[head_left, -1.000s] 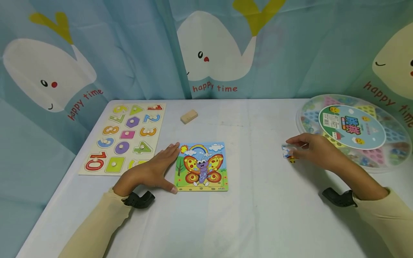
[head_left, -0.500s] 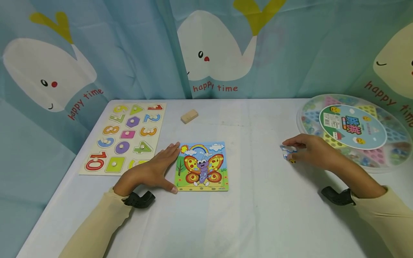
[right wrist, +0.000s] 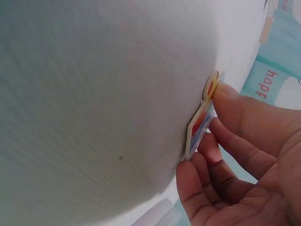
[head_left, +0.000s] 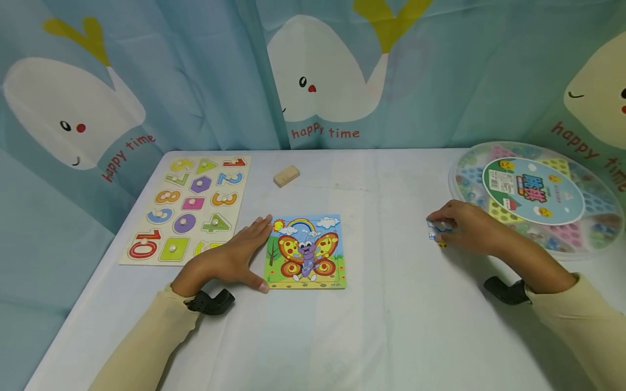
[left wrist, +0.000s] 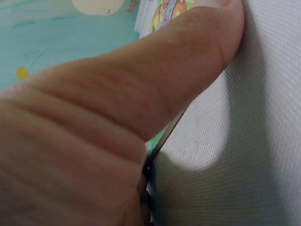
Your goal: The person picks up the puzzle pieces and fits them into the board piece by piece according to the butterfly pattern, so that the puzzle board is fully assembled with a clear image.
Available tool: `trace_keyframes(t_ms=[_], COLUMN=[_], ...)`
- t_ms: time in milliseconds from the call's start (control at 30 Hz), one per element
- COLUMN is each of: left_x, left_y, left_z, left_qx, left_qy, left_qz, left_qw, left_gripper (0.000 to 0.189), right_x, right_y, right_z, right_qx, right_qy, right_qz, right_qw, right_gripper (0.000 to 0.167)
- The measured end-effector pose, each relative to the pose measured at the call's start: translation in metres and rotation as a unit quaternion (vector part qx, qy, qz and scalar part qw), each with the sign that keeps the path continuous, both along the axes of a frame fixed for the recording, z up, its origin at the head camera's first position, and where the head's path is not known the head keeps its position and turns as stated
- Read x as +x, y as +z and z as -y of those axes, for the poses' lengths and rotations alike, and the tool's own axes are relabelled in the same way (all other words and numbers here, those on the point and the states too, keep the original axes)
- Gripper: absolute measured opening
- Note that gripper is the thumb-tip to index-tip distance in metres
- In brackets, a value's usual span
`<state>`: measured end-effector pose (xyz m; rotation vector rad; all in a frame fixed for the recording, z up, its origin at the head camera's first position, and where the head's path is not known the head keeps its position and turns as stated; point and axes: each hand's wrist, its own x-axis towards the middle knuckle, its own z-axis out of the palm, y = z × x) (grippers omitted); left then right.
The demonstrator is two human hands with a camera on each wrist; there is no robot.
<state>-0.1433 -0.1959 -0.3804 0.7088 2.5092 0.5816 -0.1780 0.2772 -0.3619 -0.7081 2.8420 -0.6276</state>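
Note:
My left hand (head_left: 235, 258) lies at the left side of a square butterfly jigsaw puzzle (head_left: 305, 252), fingers extended and thumb spread apart. Its fingertips and thumb touch the puzzle's left edge. The left wrist view is mostly filled by the thumb (left wrist: 188, 56), with a strip of the puzzle (left wrist: 160, 139) behind it. Over to the right, my right hand (head_left: 471, 228) pinches a small puzzle piece (head_left: 433, 229) between thumb and fingers, low at the tabletop. From the right wrist, that piece (right wrist: 201, 127) appears tilted, with yellow, red and blue print; the fingers hide part of it.
A number-and-shape peg board (head_left: 188, 203) lies at the back left, partly behind my left hand. A small wooden block (head_left: 286, 176) sits near the far edge. The round, clear-lidded board-game box (head_left: 562, 236) is behind my right hand. A whale-print curtain (head_left: 210, 81) backs the table.
My right forearm has shifted slightly left and away from me, while its fingers stay around the same spot with the puzzle piece. The left hand and butterfly puzzle have kept their place.

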Motion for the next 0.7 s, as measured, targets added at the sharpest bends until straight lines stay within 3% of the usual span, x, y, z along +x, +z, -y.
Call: trace_keyframes(t_ms=[200,500,700], left_x=[0.0,0.0,-0.001], left_y=[-0.001,-0.001,-0.001], left_z=[0.001,0.001,0.001], left_qx=[-0.001,0.001,-0.001], left_qy=[0.001,0.001,0.001], left_qz=[-0.002,-0.003,-0.002], left_qw=[1.0,1.0,1.0], left_gripper=[0.127,0.128,0.128], right_x=[-0.001,-0.005,-0.006], right_y=[0.004,0.008,0.012], right_z=[0.003,0.007,0.011], right_qx=[0.0,-0.024,-0.027], right_qy=[-0.016,0.029,0.017], right_qz=[0.014,0.003,0.025], right_qw=[0.9998,0.9993,0.9992], right_gripper=[0.032,0.024,0.015])
